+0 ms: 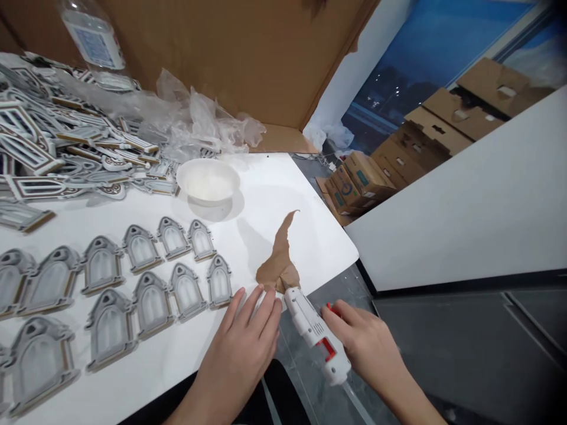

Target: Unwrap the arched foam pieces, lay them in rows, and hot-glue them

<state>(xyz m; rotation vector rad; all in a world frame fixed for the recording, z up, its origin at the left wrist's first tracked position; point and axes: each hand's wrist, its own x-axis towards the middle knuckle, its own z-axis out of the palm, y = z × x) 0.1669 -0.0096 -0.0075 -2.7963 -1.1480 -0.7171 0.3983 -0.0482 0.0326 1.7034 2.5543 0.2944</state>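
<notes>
My right hand [365,339] grips a white hot glue gun [310,324] with a red trigger, and a clear glue stick [358,407] sticks out of its rear end. The gun's tip meets a torn scrap of brown cardboard [278,260] near the table's front edge. Flat on the table lies my left hand [243,348], its fingers stretched out and the fingertips at the scrap's lower edge. Just left of those fingers are small grey arched window pieces [220,282], set out in rows.
Behind the rows stands a white bowl [209,182]. A heap of ornate pieces [80,141], crumpled plastic [199,121] and a clear bottle [95,41] fill the back left. The white table [323,248] ends close by on the right, with cardboard boxes [367,177] beyond.
</notes>
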